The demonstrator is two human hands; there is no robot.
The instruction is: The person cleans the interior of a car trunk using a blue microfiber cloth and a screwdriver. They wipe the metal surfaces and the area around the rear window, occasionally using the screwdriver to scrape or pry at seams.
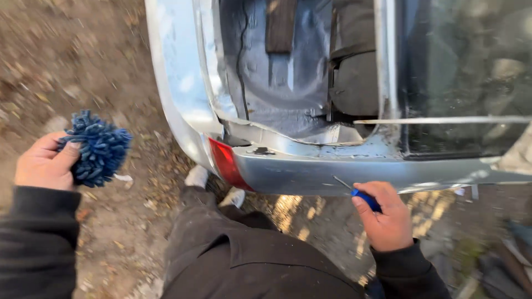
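Dirt ground [100, 232] under a silver car's rear [310, 171] — left hand [41, 165] clasps a blue noodle mitt [100, 147], right hand [388, 216] grasps a blue-handled screwdriver [363, 198].

Shaggy blue wash mitt [98, 147] bunched at left; blue-handled screwdriver [359, 194], shaft angled up-left.
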